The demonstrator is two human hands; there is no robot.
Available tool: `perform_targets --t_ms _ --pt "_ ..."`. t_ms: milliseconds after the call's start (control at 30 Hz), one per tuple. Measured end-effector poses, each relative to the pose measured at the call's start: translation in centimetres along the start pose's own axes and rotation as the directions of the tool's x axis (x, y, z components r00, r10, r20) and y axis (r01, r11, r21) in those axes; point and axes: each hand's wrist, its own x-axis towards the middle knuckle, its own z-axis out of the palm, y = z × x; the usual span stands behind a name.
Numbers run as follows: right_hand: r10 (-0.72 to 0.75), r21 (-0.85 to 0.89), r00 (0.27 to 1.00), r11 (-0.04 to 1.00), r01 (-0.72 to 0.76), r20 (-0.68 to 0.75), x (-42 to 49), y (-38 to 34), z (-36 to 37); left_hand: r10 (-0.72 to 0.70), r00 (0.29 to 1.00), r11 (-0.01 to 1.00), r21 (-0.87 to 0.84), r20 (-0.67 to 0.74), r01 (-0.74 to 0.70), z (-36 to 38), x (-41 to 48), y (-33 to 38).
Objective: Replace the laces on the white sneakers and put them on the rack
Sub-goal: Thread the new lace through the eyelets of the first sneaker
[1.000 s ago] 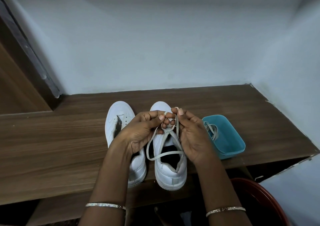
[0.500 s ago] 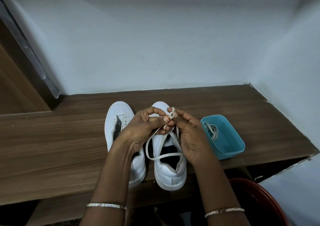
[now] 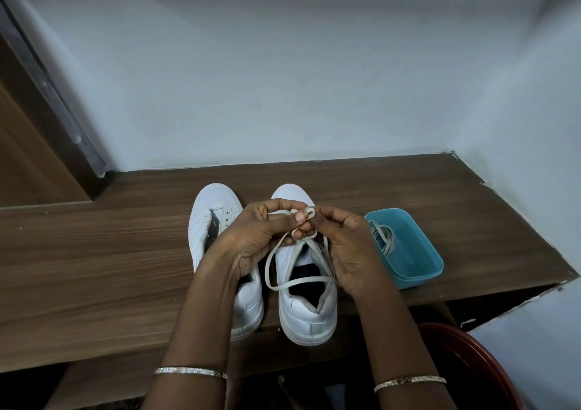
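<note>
The left hand (image 3: pixel 251 239) and the right hand (image 3: pixel 345 246) meet over the right shoe (image 3: pixel 309 318). Each hand pinches the lace (image 3: pixel 301 281) with curled fingers and thumb, and the fingertips touch. Between them the lace is bent into a small loop, up above the front of the shoe. From there the lace hangs down in a big slack loop that lies across the shoe's open top.

The right shoe stands on the shelf (image 3: pixel 94 268) with its toe toward the wall (image 3: pixel 283 79). Its heel pokes a little past the front edge of the shelf. The left shoe (image 3: pixel 213 208) stands just beside it, pointing the same way, with its heel right at that edge. The left arm covers part of it.

A blue tub (image 3: pixel 418 252) sits near the right shoe, close to the front edge. A second lace (image 3: pixel 385 236) lies curled inside it.

A wide stretch of wood runs from the left shoe to the left side. A narrower strip lies between the toes and the wall. Some wood shows past the tub, up to the side wall (image 3: pixel 534 126), where the shelf ends in a corner.

Down below the shelf, at the right, part of a red bowl (image 3: pixel 465 356) shows. Each wrist wears a thin bangle (image 3: pixel 190 371).
</note>
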Motion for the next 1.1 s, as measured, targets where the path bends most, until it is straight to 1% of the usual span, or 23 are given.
perform_targets --t_ms 67,200,333,467,600,700,767,867,967,1100 --pt "-0.009 -0.039 1.000 0.999 0.010 0.026 0.1 0.0 -0.3 0.007 1.000 1.000 0.015 -0.010 -0.007 0.0 0.0 0.0" --pt "-0.015 -0.113 0.994 0.993 0.028 0.108 0.3 0.1 -1.1 0.021 0.997 1.000 0.002 -0.076 -0.021 -0.2 0.3 -0.3" --pt "0.028 -0.091 0.989 0.996 -0.015 0.149 0.2 -0.3 -1.5 0.053 0.993 0.998 0.042 -0.110 -0.048 -0.2 0.4 -0.4" --pt "-0.028 -0.087 0.998 0.996 0.033 0.055 0.1 0.1 -0.6 0.108 0.989 0.986 0.137 -0.097 -0.094 -0.2 0.5 -0.6" --pt "-0.020 -0.046 0.999 0.999 0.018 -0.029 -0.1 0.3 0.1 0.187 0.978 0.961 0.226 -0.095 -0.161 -0.3 0.6 -0.6" --pt "-0.028 -0.116 0.995 0.993 0.017 -0.092 0.0 0.3 0.4 0.272 0.960 0.901 0.367 -0.061 -0.231 -0.5 0.7 -0.5" --pt "-0.042 -0.168 0.991 0.986 0.020 -0.131 0.2 0.3 0.5 0.303 0.952 0.868 0.424 -0.041 -0.258 -0.6 0.7 -0.5" --pt "-0.038 -0.182 0.986 0.983 0.008 -0.162 0.3 0.4 0.6 0.360 0.931 0.799 0.532 -0.053 -0.279 -0.7 0.8 -0.6" --pt "-0.027 -0.172 0.985 0.985 -0.003 -0.173 0.3 0.3 0.7 0.416 0.907 0.755 0.578 -0.060 -0.308 -0.6 0.9 -0.5" --pt "-0.041 -0.184 0.983 0.983 0.007 -0.181 0.3 0.2 0.7 0.453 0.892 0.692 0.630 0.000 -0.352 -0.7 1.0 -0.6"
